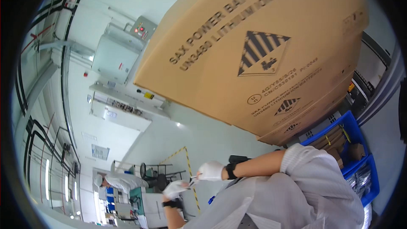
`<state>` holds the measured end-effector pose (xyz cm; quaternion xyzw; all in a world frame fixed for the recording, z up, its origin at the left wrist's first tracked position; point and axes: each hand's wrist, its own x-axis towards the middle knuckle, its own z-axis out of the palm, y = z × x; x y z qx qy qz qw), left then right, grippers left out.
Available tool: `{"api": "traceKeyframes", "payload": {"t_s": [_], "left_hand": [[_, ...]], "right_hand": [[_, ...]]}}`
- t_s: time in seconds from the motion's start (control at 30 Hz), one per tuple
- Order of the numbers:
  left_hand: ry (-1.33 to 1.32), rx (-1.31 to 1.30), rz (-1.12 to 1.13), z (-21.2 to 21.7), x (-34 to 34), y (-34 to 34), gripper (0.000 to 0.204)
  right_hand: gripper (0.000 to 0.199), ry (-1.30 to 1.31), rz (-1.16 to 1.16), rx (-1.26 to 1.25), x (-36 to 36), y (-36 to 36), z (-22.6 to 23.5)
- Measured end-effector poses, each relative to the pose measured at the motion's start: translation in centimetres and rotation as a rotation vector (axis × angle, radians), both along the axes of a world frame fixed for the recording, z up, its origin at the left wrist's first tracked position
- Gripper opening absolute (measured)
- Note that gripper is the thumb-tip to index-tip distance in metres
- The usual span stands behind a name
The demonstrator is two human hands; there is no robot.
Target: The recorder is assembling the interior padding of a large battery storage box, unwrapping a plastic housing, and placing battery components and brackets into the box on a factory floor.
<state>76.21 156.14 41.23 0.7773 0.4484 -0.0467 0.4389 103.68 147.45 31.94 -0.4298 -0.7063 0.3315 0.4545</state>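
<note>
My right hand (212,171), in a white glove with bare fingertips and a black wrist strap, is in front of my body with its fingers closed. Just to its lower left is my left hand (176,189), gloved and strapped alike, its fingers pinched together. The fingertips of both almost meet around a small dark thing (192,181), too small to name. Above them looms a large brown cardboard box (212,85) with black print and striped diamond labels. Neither hand touches the box.
The picture is strongly tilted. Blue bins (354,123) at the right hold cardboard pieces and shiny plastic bags. Another person in white (125,181) is at a workbench (152,210) far off, near a dark chair (161,182). Yellow-black tape (189,165) marks the floor. Grey cabinets (114,55) line the wall.
</note>
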Motion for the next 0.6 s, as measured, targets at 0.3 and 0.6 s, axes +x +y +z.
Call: {"api": "traceKeyframes", "payload": {"t_s": [0.3, 0.6], "left_hand": [[-0.383, 1.140, 0.029, 19.5, 12.4, -11.1, 0.006], [-0.444, 1.295, -0.401, 18.7, 42.7, -14.1, 0.019]], "right_hand": [[0.016, 0.403, -0.078, 0.272, 6.1, -6.0, 13.1], [0.017, 1.210, -1.014, 0.220, 23.8, -13.9, 11.7]]}}
